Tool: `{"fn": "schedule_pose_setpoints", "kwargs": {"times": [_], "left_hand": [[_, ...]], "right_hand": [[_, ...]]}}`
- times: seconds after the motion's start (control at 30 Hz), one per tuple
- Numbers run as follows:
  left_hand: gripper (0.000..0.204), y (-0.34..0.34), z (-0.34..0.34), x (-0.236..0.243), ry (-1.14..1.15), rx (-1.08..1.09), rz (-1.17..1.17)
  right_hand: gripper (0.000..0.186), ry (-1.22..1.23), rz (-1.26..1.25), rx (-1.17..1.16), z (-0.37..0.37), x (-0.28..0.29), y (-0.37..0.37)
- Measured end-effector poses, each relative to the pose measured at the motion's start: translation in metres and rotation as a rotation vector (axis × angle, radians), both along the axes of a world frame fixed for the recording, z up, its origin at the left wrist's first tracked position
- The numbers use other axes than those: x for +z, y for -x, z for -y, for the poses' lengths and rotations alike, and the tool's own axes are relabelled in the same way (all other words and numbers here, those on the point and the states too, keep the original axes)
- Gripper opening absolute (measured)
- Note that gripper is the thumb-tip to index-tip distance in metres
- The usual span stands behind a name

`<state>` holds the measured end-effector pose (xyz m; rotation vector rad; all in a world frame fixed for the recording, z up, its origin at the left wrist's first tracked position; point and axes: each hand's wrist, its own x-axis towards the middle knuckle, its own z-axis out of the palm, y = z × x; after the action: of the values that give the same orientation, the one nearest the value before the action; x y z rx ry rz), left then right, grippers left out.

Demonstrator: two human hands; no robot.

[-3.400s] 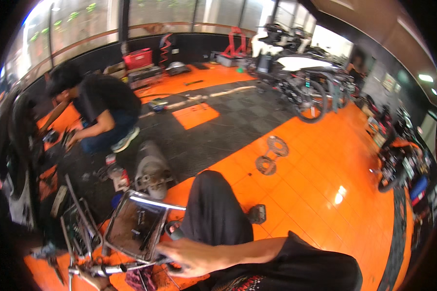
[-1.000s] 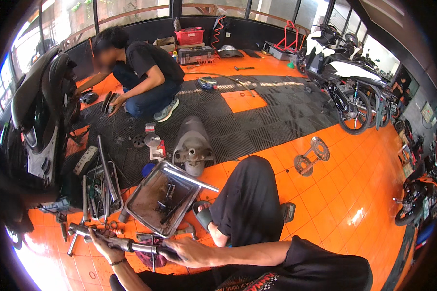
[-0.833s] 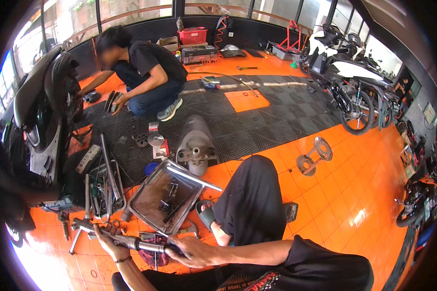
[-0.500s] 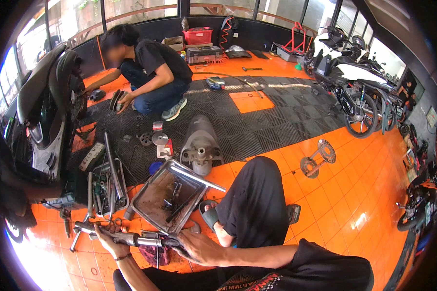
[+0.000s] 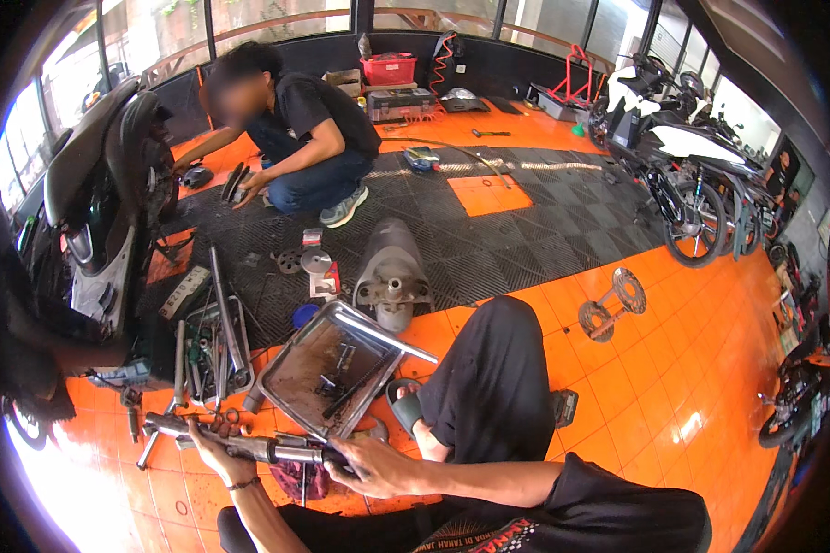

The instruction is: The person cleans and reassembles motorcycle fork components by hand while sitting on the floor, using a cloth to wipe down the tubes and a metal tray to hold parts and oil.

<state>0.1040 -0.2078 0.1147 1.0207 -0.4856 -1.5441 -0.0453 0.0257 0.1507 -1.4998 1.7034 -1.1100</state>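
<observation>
Low in front of me, a long motorcycle fork leg (image 5: 251, 447) lies roughly level between my hands, dark grey with a shiny metal section near its right part. My left hand (image 5: 214, 453) is wrapped round its left part from below. At the right end, my right hand (image 5: 376, 466) closes round a dark part; its fingers partly hide that end. Just beyond is a metal tray (image 5: 297, 380), dirty inside, with small dark parts in it and a shiny metal tube (image 5: 392, 338) across its rim. Below the fork leg lies a dark red cloth (image 5: 310, 481).
Left of the tray is a tool tray with several wrenches and bars (image 5: 223, 323). A grey motorcycle body part (image 5: 392, 267) stands beyond. A co-worker (image 5: 314, 138) crouches by a motorcycle (image 5: 101, 221), holding a round part. Joined discs (image 5: 613, 304) lie right; more motorcycles (image 5: 692, 175) stand behind.
The view has shifted slightly, so most of the scene sits farther right. Both my hands keep their hold on the fork leg, which has barely moved. The co-worker still crouches by the motorcycle.
</observation>
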Motion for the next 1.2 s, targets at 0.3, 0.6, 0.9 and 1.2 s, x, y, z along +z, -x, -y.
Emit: {"fn": "schedule_pose_setpoints", "kwargs": {"times": [0.3,0.6,0.9,1.2], "left_hand": [[0.040,0.008,-0.008,0.019,-0.021,-0.046,-0.008],[0.034,0.000,-0.005,0.033,0.035,-0.227,-0.150],[0.030,0.006,-0.005,0.031,-0.004,-0.020,-0.031],[0.028,0.003,-0.008,0.033,0.014,-0.127,0.028]], "right_hand": [[0.031,-0.012,0.001,0.149,0.007,0.019,0.002],[0.054,-0.572,0.602,0.278,0.005,0.003,0.006],[0.033,0.015,-0.081,0.018,0.010,-0.012,-0.017],[0.034,-0.064,0.003,0.191,0.007,-0.017,-0.009]]}}
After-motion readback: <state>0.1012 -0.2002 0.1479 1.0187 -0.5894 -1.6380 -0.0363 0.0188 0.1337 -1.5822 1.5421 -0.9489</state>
